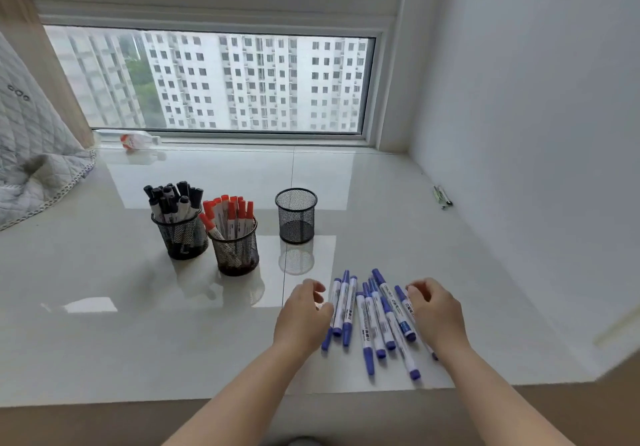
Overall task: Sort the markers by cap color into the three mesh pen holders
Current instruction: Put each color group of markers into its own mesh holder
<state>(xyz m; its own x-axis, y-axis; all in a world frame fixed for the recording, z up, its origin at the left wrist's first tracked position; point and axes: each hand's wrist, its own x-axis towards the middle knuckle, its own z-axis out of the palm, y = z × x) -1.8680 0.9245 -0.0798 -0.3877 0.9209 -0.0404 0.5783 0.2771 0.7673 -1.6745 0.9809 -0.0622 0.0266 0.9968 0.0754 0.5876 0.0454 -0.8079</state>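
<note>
Already the black markers (174,201) and red markers (228,215) stand in their holders; the third holder (296,215) is empty. Blue markers (372,317) lie near the table's front edge, between the left hand (304,317) and right hand (437,314), fingers loosely curled, gripping nothing.

The single head-worn camera looks forward and down from close above the person's hands onto a glossy white sill (104,272), facing a window (214,82) at the far edge, wall on the right.
</note>
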